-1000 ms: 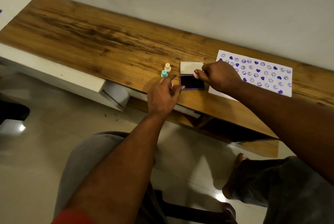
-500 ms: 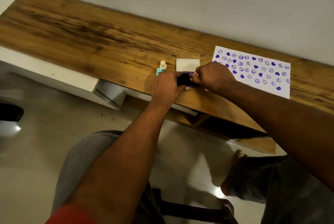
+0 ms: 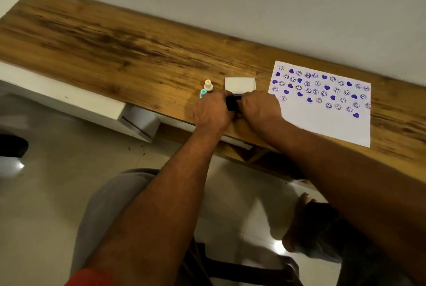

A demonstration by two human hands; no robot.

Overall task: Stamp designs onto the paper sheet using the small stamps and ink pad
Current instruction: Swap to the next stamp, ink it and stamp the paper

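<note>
Paper sheet (image 3: 322, 110) is largely covered with purple stamps; ink pad (image 3: 232, 101) is gripped by left hand (image 3: 212, 112) and right hand (image 3: 260, 108), likely finishing.

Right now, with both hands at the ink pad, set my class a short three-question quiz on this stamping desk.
1. True or false: the paper sheet lies to the right of the ink pad.
2. Which two shapes are printed on the sheet?
3. Multiple choice: where do the two small stamps stand? A) on the sheet B) just beyond the left hand C) on the white lid

Key:
1. True
2. Hearts and smiley faces
3. B. The right hand meets the left at the pad.
</note>
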